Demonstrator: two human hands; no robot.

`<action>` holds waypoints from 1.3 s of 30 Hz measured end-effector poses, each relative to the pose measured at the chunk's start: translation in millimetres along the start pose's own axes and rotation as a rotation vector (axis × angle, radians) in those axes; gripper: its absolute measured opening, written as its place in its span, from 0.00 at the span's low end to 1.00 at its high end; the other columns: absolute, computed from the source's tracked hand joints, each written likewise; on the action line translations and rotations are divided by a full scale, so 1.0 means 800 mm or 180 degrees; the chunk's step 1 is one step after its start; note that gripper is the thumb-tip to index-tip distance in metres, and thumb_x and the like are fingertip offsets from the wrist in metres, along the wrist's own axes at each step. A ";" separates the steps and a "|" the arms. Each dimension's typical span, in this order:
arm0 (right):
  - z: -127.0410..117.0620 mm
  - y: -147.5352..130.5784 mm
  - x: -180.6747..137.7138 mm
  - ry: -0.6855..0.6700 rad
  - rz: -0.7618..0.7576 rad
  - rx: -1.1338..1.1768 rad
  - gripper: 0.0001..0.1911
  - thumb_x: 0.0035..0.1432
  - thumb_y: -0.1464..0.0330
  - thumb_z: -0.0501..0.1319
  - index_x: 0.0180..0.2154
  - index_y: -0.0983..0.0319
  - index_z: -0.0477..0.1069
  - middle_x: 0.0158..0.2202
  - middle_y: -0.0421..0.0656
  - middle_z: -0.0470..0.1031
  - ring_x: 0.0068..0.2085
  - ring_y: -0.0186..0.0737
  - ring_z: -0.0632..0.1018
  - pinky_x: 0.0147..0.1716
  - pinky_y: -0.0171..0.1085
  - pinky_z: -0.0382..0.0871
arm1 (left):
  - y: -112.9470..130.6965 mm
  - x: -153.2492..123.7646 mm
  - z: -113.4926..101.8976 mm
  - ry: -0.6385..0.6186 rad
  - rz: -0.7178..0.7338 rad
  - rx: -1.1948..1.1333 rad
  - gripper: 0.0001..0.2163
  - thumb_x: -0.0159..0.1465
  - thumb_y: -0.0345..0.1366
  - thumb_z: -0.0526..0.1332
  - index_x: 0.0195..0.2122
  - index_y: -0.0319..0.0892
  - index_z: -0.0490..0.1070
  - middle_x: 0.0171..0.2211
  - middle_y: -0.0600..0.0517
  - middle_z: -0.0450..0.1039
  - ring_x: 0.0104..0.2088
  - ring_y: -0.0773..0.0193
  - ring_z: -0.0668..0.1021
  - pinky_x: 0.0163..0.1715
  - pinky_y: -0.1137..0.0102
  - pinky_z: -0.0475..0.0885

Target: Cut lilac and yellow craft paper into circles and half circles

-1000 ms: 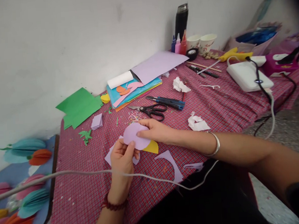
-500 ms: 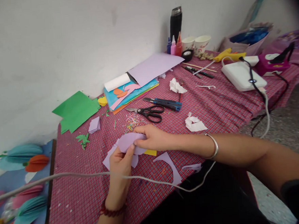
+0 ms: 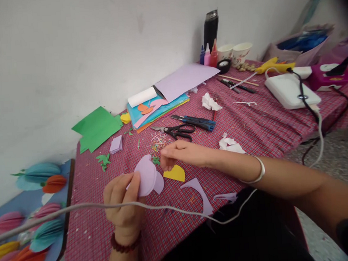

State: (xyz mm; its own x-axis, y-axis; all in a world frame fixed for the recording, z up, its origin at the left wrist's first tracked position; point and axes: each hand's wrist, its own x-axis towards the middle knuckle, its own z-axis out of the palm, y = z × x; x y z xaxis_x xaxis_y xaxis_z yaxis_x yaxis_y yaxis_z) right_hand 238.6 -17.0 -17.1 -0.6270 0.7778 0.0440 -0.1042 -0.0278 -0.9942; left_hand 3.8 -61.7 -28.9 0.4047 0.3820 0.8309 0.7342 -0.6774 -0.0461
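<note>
My left hand [image 3: 121, 201] pinches a folded lilac paper circle [image 3: 147, 175] and holds it up over the red checked tablecloth [image 3: 251, 121]. My right hand [image 3: 181, 154] hovers just right of the circle, its fingertips curled together and off the paper; whether they hold anything I cannot make out. A yellow half-circle [image 3: 174, 173] lies on the cloth below my right hand. Lilac offcuts [image 3: 199, 189] lie nearer to me. Black-handled scissors [image 3: 177, 131] rest just beyond my right hand.
A stack of coloured paper sheets [image 3: 160, 101], green paper [image 3: 98, 128], a blue craft knife [image 3: 195, 122], crumpled white scraps [image 3: 230, 143], a glue gun [image 3: 272, 66], a white box [image 3: 292, 90], cups and a black bottle [image 3: 211, 26] fill the table. A white cable [image 3: 78, 208] crosses in front. Paper decorations [image 3: 31, 176] lie at left.
My left hand has lifted the lilac circle up and to the left, now folded. My right hand has let go of it and drawn slightly away to the right.
</note>
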 end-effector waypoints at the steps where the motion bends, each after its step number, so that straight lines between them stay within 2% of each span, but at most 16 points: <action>1: 0.001 0.002 0.001 -0.0082 0.0179 0.0277 0.23 0.66 0.58 0.47 0.29 0.66 0.71 0.27 0.43 0.74 0.28 0.31 0.75 0.34 0.34 0.70 | 0.000 0.000 0.003 -0.0120 0.0016 -0.0004 0.19 0.53 0.24 0.65 0.46 0.47 0.75 0.36 0.46 0.76 0.40 0.55 0.76 0.43 0.60 0.69; 2: 0.002 0.004 0.002 -0.0083 0.0321 0.0472 0.25 0.66 0.55 0.47 0.29 0.66 0.71 0.27 0.43 0.74 0.27 0.31 0.74 0.33 0.34 0.70 | 0.001 0.000 0.007 -0.0261 0.0012 -0.0053 0.18 0.53 0.26 0.65 0.45 0.48 0.75 0.36 0.46 0.77 0.39 0.55 0.76 0.42 0.60 0.69; 4: 0.005 0.011 0.004 0.0041 0.0485 0.0597 0.21 0.62 0.56 0.54 0.27 0.66 0.70 0.24 0.41 0.73 0.24 0.30 0.73 0.29 0.32 0.69 | 0.006 0.001 0.016 -0.0549 0.0012 -0.0187 0.16 0.53 0.26 0.65 0.42 0.50 0.77 0.35 0.47 0.78 0.39 0.55 0.76 0.42 0.60 0.68; 6: 0.008 0.020 0.007 0.0195 0.0544 0.0560 0.11 0.56 0.64 0.62 0.28 0.66 0.70 0.23 0.39 0.71 0.24 0.29 0.72 0.26 0.30 0.67 | 0.013 0.001 0.025 -0.0771 0.0105 -0.0249 0.16 0.54 0.26 0.64 0.42 0.50 0.77 0.35 0.47 0.78 0.38 0.56 0.77 0.44 0.61 0.68; 8: 0.009 0.027 0.010 0.0318 0.0569 0.0534 0.02 0.51 0.73 0.62 0.29 0.66 0.71 0.24 0.37 0.71 0.24 0.28 0.71 0.27 0.29 0.66 | 0.020 0.001 0.033 -0.0849 0.0178 -0.0279 0.17 0.55 0.25 0.63 0.43 0.50 0.76 0.36 0.48 0.78 0.39 0.56 0.77 0.45 0.60 0.67; 10: 0.009 0.031 0.012 0.0426 0.0500 0.0486 0.03 0.50 0.76 0.60 0.31 0.66 0.71 0.25 0.37 0.72 0.25 0.29 0.71 0.28 0.30 0.67 | 0.024 0.000 0.039 -0.0838 -0.0019 -0.0369 0.18 0.55 0.25 0.62 0.45 0.49 0.75 0.39 0.47 0.78 0.43 0.55 0.76 0.49 0.58 0.66; 13: 0.005 0.028 0.012 0.0567 0.0208 0.0159 0.05 0.49 0.75 0.60 0.32 0.66 0.71 0.27 0.37 0.72 0.27 0.30 0.71 0.29 0.31 0.67 | 0.025 0.001 0.045 -0.0531 -0.1096 -0.0854 0.22 0.54 0.26 0.61 0.50 0.46 0.71 0.49 0.45 0.73 0.50 0.53 0.73 0.53 0.55 0.64; 16: 0.002 0.019 0.007 0.0581 -0.0054 -0.0415 0.05 0.49 0.74 0.59 0.32 0.66 0.70 0.27 0.37 0.70 0.28 0.31 0.70 0.27 0.30 0.65 | 0.020 0.009 0.044 -0.0139 -0.2779 -0.2389 0.22 0.53 0.28 0.61 0.51 0.46 0.68 0.48 0.46 0.71 0.47 0.58 0.74 0.48 0.60 0.70; 19: 0.002 0.012 0.003 0.0519 -0.0297 -0.0946 0.03 0.49 0.74 0.59 0.30 0.66 0.69 0.26 0.37 0.68 0.29 0.31 0.69 0.26 0.29 0.62 | 0.021 0.020 0.040 -0.0372 -0.4276 -0.4071 0.13 0.55 0.37 0.63 0.42 0.43 0.72 0.39 0.48 0.75 0.38 0.62 0.77 0.36 0.66 0.75; 21: 0.003 0.010 0.002 0.0486 -0.0350 -0.1195 0.02 0.49 0.74 0.58 0.29 0.65 0.68 0.25 0.37 0.67 0.28 0.31 0.68 0.25 0.29 0.60 | 0.026 0.026 0.039 -0.0592 -0.4701 -0.4446 0.12 0.54 0.42 0.65 0.36 0.40 0.74 0.33 0.49 0.76 0.30 0.63 0.77 0.26 0.70 0.74; 25: 0.006 0.010 0.002 0.0464 -0.0413 -0.1311 0.01 0.51 0.74 0.58 0.27 0.65 0.66 0.24 0.36 0.64 0.28 0.30 0.66 0.25 0.29 0.59 | 0.044 0.025 0.044 -0.0654 -0.4402 -0.4022 0.12 0.50 0.39 0.70 0.32 0.38 0.76 0.20 0.54 0.72 0.16 0.72 0.69 0.15 0.77 0.66; 28: 0.007 0.011 0.001 0.0506 -0.0511 -0.1182 0.02 0.51 0.73 0.58 0.29 0.64 0.64 0.26 0.36 0.64 0.29 0.31 0.66 0.27 0.30 0.60 | 0.049 0.022 0.048 -0.0413 -0.4272 -0.3657 0.10 0.50 0.38 0.70 0.30 0.38 0.76 0.15 0.57 0.68 0.14 0.73 0.66 0.14 0.78 0.63; 32: 0.007 0.013 0.001 0.0450 -0.0457 -0.1160 0.03 0.51 0.73 0.58 0.31 0.63 0.64 0.27 0.37 0.64 0.29 0.32 0.67 0.27 0.30 0.60 | 0.046 0.020 0.051 -0.0245 -0.4335 -0.3546 0.11 0.50 0.40 0.70 0.29 0.38 0.74 0.15 0.57 0.68 0.14 0.73 0.66 0.13 0.78 0.63; 35: 0.009 0.017 0.004 0.0438 -0.0395 -0.0976 0.01 0.52 0.73 0.57 0.29 0.63 0.64 0.26 0.36 0.64 0.29 0.32 0.66 0.27 0.31 0.60 | 0.044 0.017 0.048 -0.0148 -0.4041 -0.3218 0.12 0.54 0.39 0.68 0.36 0.40 0.73 0.26 0.54 0.73 0.20 0.71 0.72 0.20 0.76 0.68; 37: 0.010 0.021 0.007 0.0474 -0.0339 -0.0798 0.02 0.52 0.73 0.57 0.28 0.63 0.64 0.25 0.36 0.63 0.28 0.31 0.66 0.27 0.31 0.59 | 0.043 0.016 0.042 0.0093 -0.3315 -0.2590 0.19 0.55 0.36 0.67 0.48 0.44 0.69 0.40 0.49 0.74 0.34 0.66 0.77 0.33 0.71 0.74; 39: 0.011 0.023 0.009 0.0529 -0.0299 -0.0670 0.03 0.52 0.73 0.58 0.28 0.63 0.64 0.25 0.35 0.63 0.28 0.31 0.66 0.27 0.31 0.59 | 0.042 0.016 0.035 0.0177 -0.2286 -0.1704 0.28 0.53 0.33 0.68 0.56 0.48 0.64 0.52 0.46 0.68 0.49 0.58 0.73 0.47 0.62 0.71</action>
State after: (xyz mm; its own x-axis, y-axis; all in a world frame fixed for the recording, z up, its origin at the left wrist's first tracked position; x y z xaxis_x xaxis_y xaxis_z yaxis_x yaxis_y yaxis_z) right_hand 225.1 -17.7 -34.3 -0.4850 0.8636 0.1375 0.0175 0.1668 -0.9858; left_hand 48.9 -62.2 -35.5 -0.0913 0.8051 0.5861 0.4421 -0.4946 0.7483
